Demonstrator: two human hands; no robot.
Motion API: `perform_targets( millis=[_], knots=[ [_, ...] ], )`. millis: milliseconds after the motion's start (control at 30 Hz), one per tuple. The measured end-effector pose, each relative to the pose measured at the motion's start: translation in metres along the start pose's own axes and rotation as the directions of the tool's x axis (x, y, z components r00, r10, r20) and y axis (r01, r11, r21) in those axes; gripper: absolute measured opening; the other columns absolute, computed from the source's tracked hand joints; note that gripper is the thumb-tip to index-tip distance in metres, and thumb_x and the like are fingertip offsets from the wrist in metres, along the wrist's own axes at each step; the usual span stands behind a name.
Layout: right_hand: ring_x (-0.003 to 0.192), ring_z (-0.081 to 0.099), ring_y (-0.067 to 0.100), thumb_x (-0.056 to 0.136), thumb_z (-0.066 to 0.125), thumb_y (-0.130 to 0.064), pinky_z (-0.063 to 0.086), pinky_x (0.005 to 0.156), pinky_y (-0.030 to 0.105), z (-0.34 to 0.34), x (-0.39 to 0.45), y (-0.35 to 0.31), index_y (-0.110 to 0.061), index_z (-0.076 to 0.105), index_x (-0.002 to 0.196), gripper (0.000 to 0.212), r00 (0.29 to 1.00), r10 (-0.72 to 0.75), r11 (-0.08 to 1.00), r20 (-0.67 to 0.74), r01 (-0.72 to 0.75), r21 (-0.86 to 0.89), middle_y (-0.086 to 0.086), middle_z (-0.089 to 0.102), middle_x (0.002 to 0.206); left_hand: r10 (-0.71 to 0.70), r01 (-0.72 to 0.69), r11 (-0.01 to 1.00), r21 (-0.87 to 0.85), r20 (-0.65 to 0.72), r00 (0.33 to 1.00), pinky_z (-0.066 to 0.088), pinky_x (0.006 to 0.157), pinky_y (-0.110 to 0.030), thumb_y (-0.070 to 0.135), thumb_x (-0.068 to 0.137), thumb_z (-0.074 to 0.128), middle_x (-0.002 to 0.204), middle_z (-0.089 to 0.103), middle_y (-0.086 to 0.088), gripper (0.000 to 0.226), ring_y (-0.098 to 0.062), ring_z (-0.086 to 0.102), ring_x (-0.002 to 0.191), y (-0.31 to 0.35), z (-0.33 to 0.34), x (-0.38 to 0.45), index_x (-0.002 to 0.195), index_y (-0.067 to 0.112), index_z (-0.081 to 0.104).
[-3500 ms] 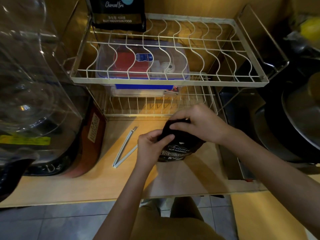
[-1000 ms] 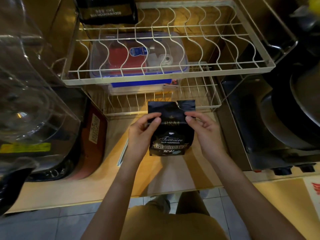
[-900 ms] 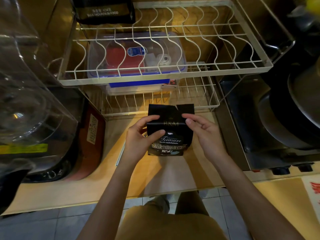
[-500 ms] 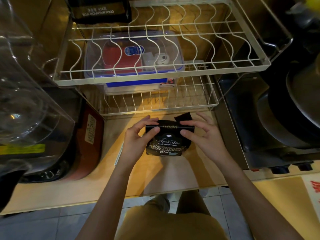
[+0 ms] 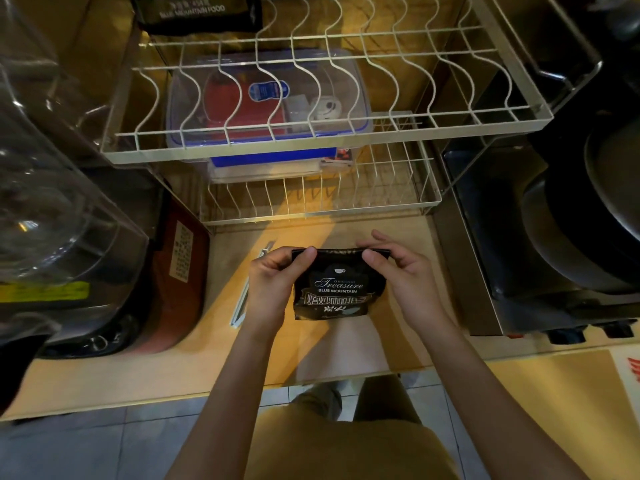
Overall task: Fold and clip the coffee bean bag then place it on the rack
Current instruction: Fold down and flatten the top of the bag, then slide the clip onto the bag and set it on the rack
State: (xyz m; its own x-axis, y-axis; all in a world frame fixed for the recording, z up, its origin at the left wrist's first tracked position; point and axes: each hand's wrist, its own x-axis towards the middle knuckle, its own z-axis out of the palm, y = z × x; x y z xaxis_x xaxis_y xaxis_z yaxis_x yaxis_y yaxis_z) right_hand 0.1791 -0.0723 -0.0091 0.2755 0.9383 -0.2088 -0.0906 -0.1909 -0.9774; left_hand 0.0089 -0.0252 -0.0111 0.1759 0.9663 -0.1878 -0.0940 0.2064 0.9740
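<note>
A small black coffee bean bag [image 5: 337, 292] with white lettering stands on the wooden counter, its top folded down. My left hand [image 5: 273, 284] pinches the folded top at its left corner. My right hand [image 5: 403, 271] pinches the right corner. A long white clip [image 5: 246, 292] lies on the counter just left of my left hand, partly hidden by it. The white wire rack [image 5: 512, 123] stands behind the bag, with an upper tier and a lower tier [image 5: 433, 199].
A second black coffee bag [image 5: 197, 12] sits on the rack's upper left. A clear lidded box [image 5: 270, 102] rests on the lower tier. A clear appliance [image 5: 52, 174] and a dark red one [image 5: 176, 282] stand left. A stove with dark pans [image 5: 571, 216] is right.
The bag's top, upright a second ago, has been folded down over the bag, and both hands have lowered with it toward the counter.
</note>
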Motion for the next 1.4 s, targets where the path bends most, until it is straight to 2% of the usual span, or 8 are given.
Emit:
perform_targets(
  millis=[300,467,667,800,900,1000,1133,1400],
  knots=[
    [0.073,0.066,0.001,0.081,0.061,-0.005,0.05,0.059,0.012,-0.002,0.005,0.001,-0.011,0.068,0.087,0.011,0.999,-0.023,1.0,0.025,0.023,0.001,-0.013,0.073,0.07,0.054,-0.059,0.968,0.242,0.028,0.998,0.044,0.086,-0.011,0.032,0.082,0.054,0.091,0.072,0.016,0.015,-0.002,0.059,0.102,-0.006,-0.039,-0.003,0.086,0.032,0.068],
    [0.072,0.066,0.0,0.082,0.06,-0.006,0.049,0.058,0.011,-0.001,0.007,0.003,-0.015,0.068,0.084,0.012,0.999,-0.028,1.0,0.015,0.028,-0.011,-0.013,0.072,0.07,0.231,-0.128,0.562,0.817,-0.006,0.973,0.043,0.078,-0.023,0.037,0.077,0.058,0.097,0.07,-0.011,0.029,-0.021,0.062,0.093,-0.045,-0.09,-0.019,0.087,0.012,0.069],
    [0.067,0.063,-0.001,0.082,0.059,-0.004,0.049,0.058,0.011,0.001,0.011,0.005,-0.017,0.067,0.077,0.016,1.0,-0.024,0.999,0.008,0.024,-0.025,-0.014,0.07,0.064,0.108,-0.015,0.37,0.929,-0.027,0.994,0.049,0.075,-0.043,0.041,0.071,0.051,0.1,0.065,-0.02,0.042,-0.041,0.058,0.087,-0.084,-0.109,-0.033,0.093,0.008,0.067],
    [0.067,0.064,-0.001,0.083,0.059,-0.005,0.049,0.058,0.011,0.0,0.013,0.005,-0.017,0.066,0.078,0.015,1.0,-0.008,1.0,0.016,0.008,-0.025,-0.014,0.07,0.064,0.102,0.026,0.405,0.914,-0.073,0.992,0.05,0.075,-0.046,0.023,0.071,0.06,0.1,0.065,-0.023,0.028,-0.044,0.058,0.087,-0.091,-0.106,-0.032,0.09,0.004,0.069],
    [0.067,0.064,-0.001,0.083,0.058,-0.005,0.049,0.057,0.011,-0.001,0.014,0.005,-0.017,0.066,0.079,0.015,0.999,0.004,1.0,0.034,-0.003,-0.027,-0.015,0.071,0.064,0.123,0.07,0.601,0.796,-0.178,0.976,0.046,0.073,-0.033,0.01,0.079,0.064,0.096,0.067,-0.015,0.017,-0.036,0.06,0.088,-0.082,-0.099,-0.027,0.092,0.0,0.067],
    [0.067,0.064,-0.002,0.084,0.058,-0.005,0.05,0.057,0.011,-0.001,0.015,0.005,-0.017,0.066,0.08,0.015,0.999,0.009,1.0,0.041,-0.008,-0.023,-0.015,0.071,0.064,-0.047,0.183,0.893,0.412,-0.32,0.946,0.044,0.07,-0.018,0.01,0.085,0.058,0.082,0.063,-0.003,0.009,-0.025,0.058,0.084,-0.066,-0.091,-0.024,0.091,0.011,0.065],
    [0.067,0.065,-0.001,0.083,0.059,-0.006,0.05,0.057,0.011,-0.001,0.017,0.005,-0.017,0.067,0.08,0.014,0.999,0.019,1.0,0.036,-0.019,-0.019,-0.014,0.072,0.064,-0.154,0.154,0.988,-0.016,-0.175,0.972,0.051,0.083,-0.026,0.01,0.087,0.051,0.1,0.064,-0.012,0.015,-0.019,0.064,0.098,-0.029,-0.08,-0.031,0.09,0.018,0.063],
    [0.063,0.064,-0.001,0.082,0.058,-0.003,0.05,0.056,0.01,-0.002,0.02,0.006,-0.015,0.066,0.076,0.016,0.998,0.042,0.999,0.051,-0.042,0.01,-0.014,0.071,0.061,0.074,-0.133,0.922,0.363,0.174,0.982,0.044,0.088,-0.011,0.005,0.081,0.061,0.111,0.063,0.006,0.018,0.003,0.057,0.105,0.023,-0.06,-0.014,0.093,0.017,0.065]
  ],
)
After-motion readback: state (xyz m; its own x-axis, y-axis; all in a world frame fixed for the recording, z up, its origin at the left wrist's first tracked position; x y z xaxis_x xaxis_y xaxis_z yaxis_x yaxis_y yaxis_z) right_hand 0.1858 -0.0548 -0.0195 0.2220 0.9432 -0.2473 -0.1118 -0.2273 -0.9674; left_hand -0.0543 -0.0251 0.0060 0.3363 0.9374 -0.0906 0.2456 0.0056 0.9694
